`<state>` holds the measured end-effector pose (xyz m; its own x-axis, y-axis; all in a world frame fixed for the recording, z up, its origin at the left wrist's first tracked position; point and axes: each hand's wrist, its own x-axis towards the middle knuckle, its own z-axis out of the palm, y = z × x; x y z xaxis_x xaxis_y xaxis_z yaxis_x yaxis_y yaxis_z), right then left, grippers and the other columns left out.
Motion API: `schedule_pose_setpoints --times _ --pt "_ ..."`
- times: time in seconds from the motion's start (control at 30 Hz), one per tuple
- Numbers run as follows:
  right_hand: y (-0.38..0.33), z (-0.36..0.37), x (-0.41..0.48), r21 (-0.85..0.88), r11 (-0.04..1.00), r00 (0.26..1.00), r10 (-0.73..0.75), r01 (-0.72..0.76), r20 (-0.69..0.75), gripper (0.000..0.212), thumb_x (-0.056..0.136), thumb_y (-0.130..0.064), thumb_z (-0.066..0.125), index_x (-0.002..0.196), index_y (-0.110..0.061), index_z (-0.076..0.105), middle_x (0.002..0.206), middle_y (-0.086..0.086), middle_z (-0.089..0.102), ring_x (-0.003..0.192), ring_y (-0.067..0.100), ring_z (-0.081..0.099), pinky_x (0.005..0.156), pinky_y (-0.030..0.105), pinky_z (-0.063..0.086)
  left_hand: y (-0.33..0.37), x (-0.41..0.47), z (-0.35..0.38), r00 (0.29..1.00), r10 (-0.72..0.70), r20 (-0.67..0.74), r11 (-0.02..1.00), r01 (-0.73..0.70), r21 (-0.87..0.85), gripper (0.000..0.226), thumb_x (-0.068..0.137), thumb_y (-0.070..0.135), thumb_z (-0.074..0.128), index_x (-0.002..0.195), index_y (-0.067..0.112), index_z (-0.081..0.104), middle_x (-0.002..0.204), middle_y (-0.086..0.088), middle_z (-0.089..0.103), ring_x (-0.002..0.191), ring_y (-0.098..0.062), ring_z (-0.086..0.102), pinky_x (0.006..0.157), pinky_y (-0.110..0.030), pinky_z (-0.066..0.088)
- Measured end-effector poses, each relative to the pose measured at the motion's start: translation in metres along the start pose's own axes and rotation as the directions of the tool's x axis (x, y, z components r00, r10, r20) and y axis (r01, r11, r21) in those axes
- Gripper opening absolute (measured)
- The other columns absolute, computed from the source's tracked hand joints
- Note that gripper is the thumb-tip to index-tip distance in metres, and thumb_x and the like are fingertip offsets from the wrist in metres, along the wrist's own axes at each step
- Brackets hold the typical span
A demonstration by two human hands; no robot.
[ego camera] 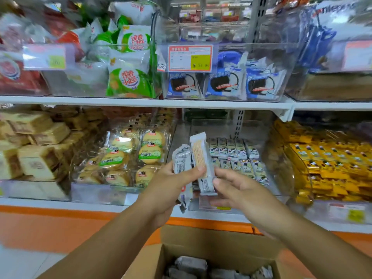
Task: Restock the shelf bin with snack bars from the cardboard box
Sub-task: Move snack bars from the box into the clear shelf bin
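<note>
My left hand (171,184) grips a small bunch of grey-and-white wrapped snack bars (182,160), held upright in front of the lower shelf. My right hand (235,188) pinches the bottom end of one bar (201,158) of that bunch with thumb and fingers. Just behind the hands stands the clear shelf bin (267,135), partly filled with rows of the same bars (233,149). The open cardboard box (201,236) sits below at the bottom of the view, with several wrapped bars (191,264) inside.
Round cakes in clear wrap (130,156) fill the bin to the left, yellow packets (326,158) the bin to the right. The upper shelf (141,100) holds bins of green (130,77) and blue snack packs (221,83). An orange plinth (60,224) runs beneath.
</note>
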<state>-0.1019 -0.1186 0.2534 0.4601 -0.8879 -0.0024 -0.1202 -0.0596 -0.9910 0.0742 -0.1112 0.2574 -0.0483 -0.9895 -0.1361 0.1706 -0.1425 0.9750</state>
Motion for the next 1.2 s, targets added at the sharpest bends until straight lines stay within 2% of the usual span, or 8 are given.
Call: schedule_pose_setpoints --times 0.2,0.4,0.67,0.83,0.93,1.0,1.07,1.2 --pt "0.013 -0.012 -0.009 -0.048 0.998 0.983 0.033 -0.043 -0.182 0.03 0.082 -0.019 0.071 0.11 -0.026 0.062 0.107 0.008 0.061 0.089 0.02 0.066 0.075 0.027 0.057 -0.002 -0.003 0.002 0.999 0.027 -0.04 0.999 -0.028 -0.028 0.05 0.065 0.027 0.077 0.113 0.015 0.067 0.108 -0.006 0.075 0.101 -0.025 0.072 0.079 -0.043 0.06" --pt "0.022 -0.012 -0.012 -0.489 0.869 0.922 -0.25 0.079 -0.296 0.034 0.078 -0.025 0.077 0.099 -0.04 0.054 0.097 -0.02 0.042 0.085 -0.004 0.048 0.071 0.012 0.039 -0.004 0.003 0.003 0.999 -0.01 -0.054 0.999 0.009 -0.031 0.022 0.082 0.012 0.073 0.103 0.009 0.067 0.101 -0.014 0.076 0.089 -0.028 0.074 0.073 -0.039 0.061" --pt "0.027 -0.021 -0.008 -0.417 0.895 0.96 -0.241 0.161 -0.145 0.045 0.082 -0.02 0.072 0.115 -0.045 0.056 0.104 -0.025 0.052 0.095 0.004 0.056 0.084 0.025 0.05 -0.006 0.015 -0.008 0.994 -0.021 -0.107 0.999 0.016 -0.05 0.017 0.088 0.007 0.068 0.104 0.004 0.067 0.1 -0.017 0.075 0.083 -0.027 0.073 0.068 -0.036 0.06" --pt "0.025 -0.027 0.013 -0.534 0.832 0.9 -0.339 0.15 -0.275 0.035 0.086 -0.018 0.067 0.11 -0.043 0.061 0.097 -0.013 0.053 0.083 0.002 0.053 0.073 0.013 0.045 -0.001 0.017 -0.014 0.982 0.097 -0.165 0.963 -0.051 0.264 0.02 0.083 0.026 0.076 0.101 0.024 0.068 0.093 0.003 0.077 0.085 -0.013 0.075 0.078 -0.041 0.06" --pt "0.029 -0.037 0.05 -0.585 0.81 0.847 -0.345 0.051 -0.405 0.024 0.088 -0.018 0.065 0.108 -0.03 0.065 0.09 -0.006 0.05 0.075 0.003 0.053 0.064 0.01 0.044 0.003 0.02 -0.02 0.97 0.171 -0.171 0.928 -0.1 0.358 0.023 0.084 0.034 0.073 0.1 0.019 0.068 0.069 0.002 0.072 0.063 -0.012 0.067 0.059 -0.028 0.054" --pt "0.039 -0.042 0.079 -0.604 0.796 0.824 -0.315 -0.04 -0.47 0.024 0.089 -0.021 0.063 0.112 -0.026 0.066 0.095 -0.001 0.051 0.072 0.009 0.054 0.069 0.025 0.051 0.005 0.024 -0.021 0.973 0.172 -0.153 0.914 -0.1 0.392 0.025 0.083 0.04 0.071 0.097 0.02 0.066 0.06 -0.002 0.063 0.055 -0.015 0.057 0.053 -0.028 0.046" --pt "0.046 -0.045 0.104 -0.635 0.767 0.81 -0.314 -0.09 -0.494 0.029 0.09 -0.024 0.062 0.118 -0.024 0.065 0.101 0.003 0.05 0.07 0.011 0.052 0.069 0.029 0.047 0.006 0.029 -0.022 0.985 0.125 -0.122 0.914 -0.067 0.4 0.021 0.083 0.041 0.07 0.096 0.025 0.064 0.065 -0.001 0.063 0.057 -0.013 0.059 0.057 -0.033 0.049" --pt "0.048 -0.044 0.145 -0.678 0.722 0.861 -0.251 -0.137 -0.442 0.035 0.092 -0.027 0.061 0.126 -0.022 0.06 0.106 0.007 0.048 0.067 0.01 0.046 0.068 0.022 0.034 0.0 0.042 -0.031 0.997 0.043 -0.063 0.963 -0.025 0.27 0.032 0.068 0.026 0.057 0.093 0.043 0.068 0.083 0.006 0.072 0.09 -0.02 0.071 0.09 -0.051 0.055"
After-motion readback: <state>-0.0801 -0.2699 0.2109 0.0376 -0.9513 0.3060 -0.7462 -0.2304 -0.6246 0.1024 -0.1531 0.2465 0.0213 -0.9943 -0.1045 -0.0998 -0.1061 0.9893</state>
